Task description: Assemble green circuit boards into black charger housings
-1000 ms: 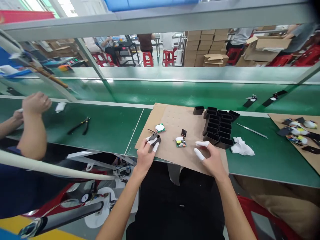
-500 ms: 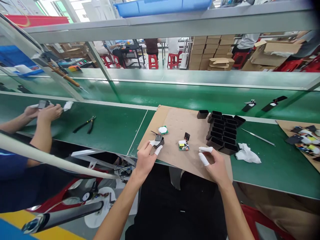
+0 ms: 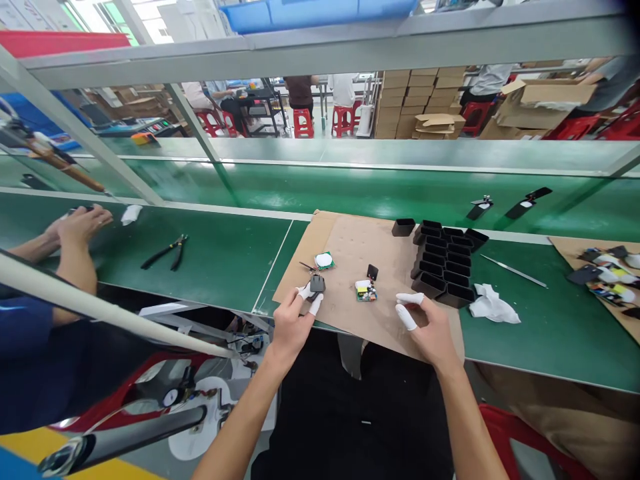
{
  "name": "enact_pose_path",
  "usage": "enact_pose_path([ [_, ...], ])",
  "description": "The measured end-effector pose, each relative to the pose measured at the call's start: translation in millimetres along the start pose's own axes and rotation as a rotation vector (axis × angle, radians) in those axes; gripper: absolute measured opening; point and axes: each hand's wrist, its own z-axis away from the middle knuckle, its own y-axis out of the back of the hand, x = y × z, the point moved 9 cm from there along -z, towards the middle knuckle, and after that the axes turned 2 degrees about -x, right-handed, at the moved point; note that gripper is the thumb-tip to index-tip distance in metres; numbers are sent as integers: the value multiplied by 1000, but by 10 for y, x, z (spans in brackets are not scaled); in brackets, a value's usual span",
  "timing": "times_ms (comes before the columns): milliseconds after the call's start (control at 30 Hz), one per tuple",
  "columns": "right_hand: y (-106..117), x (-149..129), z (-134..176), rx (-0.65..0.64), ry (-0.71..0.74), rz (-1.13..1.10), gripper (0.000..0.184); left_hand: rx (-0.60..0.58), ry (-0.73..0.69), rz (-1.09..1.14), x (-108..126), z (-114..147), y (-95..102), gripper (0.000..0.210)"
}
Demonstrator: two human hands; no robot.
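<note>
My left hand [image 3: 291, 327], with white finger cots on thumb and fingertips, pinches a small black plastic housing [image 3: 317, 285] above the left part of the cardboard sheet [image 3: 350, 240]. Just beyond it lies a green circuit board [image 3: 324, 261] with a white round patch and thin wires. Between my hands rests a second circuit board [image 3: 366, 292] carrying a yellow part, with a small black plate [image 3: 373, 272] behind it. My right hand [image 3: 431, 328], also in finger cots, hovers over the sheet with thumb and fingers apart and nothing between them. Several open black cases [image 3: 444, 261] stand packed together beyond it.
Black-handled cutters [image 3: 170, 252] lie on the green bench at left, near a co-worker's hands [image 3: 83, 227]. Right of the cases are a crumpled white cloth [image 3: 493, 305], a metal tweezer-like tool [image 3: 515, 271] and a heap of assemblies on cardboard [image 3: 613, 270]. A metal frame [image 3: 320, 50] crosses overhead.
The black housing in my left hand has tipped, so its closed face now shows instead of its opening. My right hand stays nearly still. The co-worker's hands shifted left in view.
</note>
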Motion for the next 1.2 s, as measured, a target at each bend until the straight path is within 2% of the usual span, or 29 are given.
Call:
enact_pose_path([
  [167, 10, 8, -4, 6, -13, 12, 28, -14, -7, 28, 13, -28, -22, 11],
  [300, 17, -4, -3, 11, -12, 18, 27, 1, 29, 40, -63, -29, -50, 11],
  [467, 20, -14, -1, 14, -18, 12, 27, -55, 60, 46, -138, 35, -167, 9],
  [533, 18, -5, -1, 14, -22, 7, 27, -64, 140, 91, -171, 51, -174, 20],
  [633, 19, 8, 2, 20, -21, 4, 27, -61, 376, 245, -305, 87, -176, 46],
  [700, 17, 12, 3, 20, -19, 2, 26, -63, 489, 303, -388, 103, -183, 48],
  [767, 14, 15, 4, 17, -22, -4, 26, -70, 525, 303, -443, 83, -174, 47],
  [867, 14, 11, 3, 15, -26, -2, 25, -97, 484, 294, -449, -1, -151, 38],
  [1033, 22, 15, 0, 22, -33, -1, 26, -177, 250, 282, -167, -215, -117, 10],
  [1100, 25, 22, 0, 25, -37, -3, 26, -179, 217, 277, -110, -275, -104, 9],
  [1200, 29, 23, -1, 28, -34, -3, 26, -193, 282, 254, -208, -312, -131, 22],
])
